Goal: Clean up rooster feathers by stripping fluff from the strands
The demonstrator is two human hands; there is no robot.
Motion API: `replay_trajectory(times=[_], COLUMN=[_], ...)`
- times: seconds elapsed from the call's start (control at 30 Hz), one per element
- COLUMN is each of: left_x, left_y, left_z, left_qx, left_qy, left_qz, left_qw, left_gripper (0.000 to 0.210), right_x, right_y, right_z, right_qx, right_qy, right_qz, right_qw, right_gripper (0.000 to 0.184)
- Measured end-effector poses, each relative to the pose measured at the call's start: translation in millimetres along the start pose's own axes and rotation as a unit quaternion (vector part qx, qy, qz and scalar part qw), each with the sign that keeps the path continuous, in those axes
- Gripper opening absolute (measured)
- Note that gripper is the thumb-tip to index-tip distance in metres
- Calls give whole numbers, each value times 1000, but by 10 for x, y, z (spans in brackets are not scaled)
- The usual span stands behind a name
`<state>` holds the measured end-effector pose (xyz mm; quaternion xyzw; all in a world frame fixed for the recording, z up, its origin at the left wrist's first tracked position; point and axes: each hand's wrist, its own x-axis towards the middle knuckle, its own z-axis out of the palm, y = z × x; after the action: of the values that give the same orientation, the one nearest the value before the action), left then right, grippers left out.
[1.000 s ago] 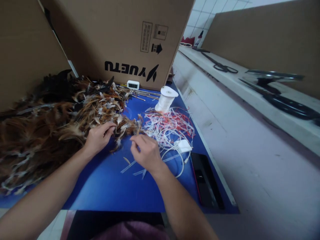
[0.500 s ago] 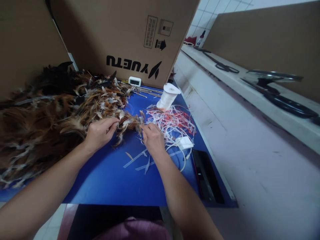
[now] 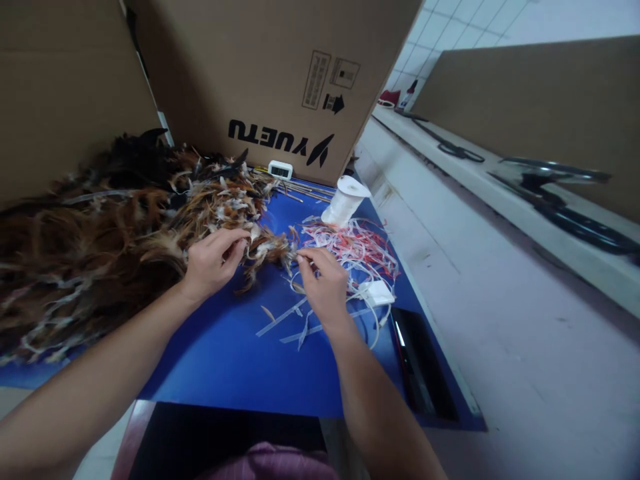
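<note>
A long heap of brown, black and white feathers [image 3: 220,207] spreads over the left of the table, narrowing to a feathered strand [image 3: 273,250] between my hands. My left hand [image 3: 213,263] pinches thumb and forefinger together at a pale feather on the upper side of this strand. At the strand's right end, my right hand [image 3: 325,283] has thumb and forefinger closed on its tip; whether a thread is also in the pinch is too small to tell. Just beyond my right hand lies a tangle of red and white strips [image 3: 367,243].
A white spool [image 3: 345,203] stands behind the strips. A white adapter [image 3: 376,293] with cable and a black phone-like device [image 3: 425,363] lie at right. Cardboard boxes [image 3: 200,80] wall the back. A small digital display [image 3: 280,171] stands by thin sticks. Scissors [image 3: 460,153] lie on the ledge.
The camera view has shifted a little, so everything sits slightly right and lower. My right hand's fingers have lifted a little at the strand's end. My left hand keeps its pinch.
</note>
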<state>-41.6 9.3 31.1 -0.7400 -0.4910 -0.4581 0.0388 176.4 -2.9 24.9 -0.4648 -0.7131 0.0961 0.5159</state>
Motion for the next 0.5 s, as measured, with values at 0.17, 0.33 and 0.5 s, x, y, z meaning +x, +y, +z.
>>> replay_trajectory(times=[0.17,0.33,0.5], left_x=[7,-24,-66], left_y=[52,75,166], left_z=[26,78,114], left_qx=[-147,-212,-244], left_qy=[-52,-151,-246], left_qz=[-47,-66,-87], left_qw=[987,963,934], left_gripper=[21,26,29], right_x=[60,80,70], right_y=[-110,-119,-129], right_z=[-89,-70,-41], right_qx=[196,287,301], right_qy=[82,72,62], right_qz=[154,199,213], right_qw=[965,934,927], right_gripper=[11,11,12])
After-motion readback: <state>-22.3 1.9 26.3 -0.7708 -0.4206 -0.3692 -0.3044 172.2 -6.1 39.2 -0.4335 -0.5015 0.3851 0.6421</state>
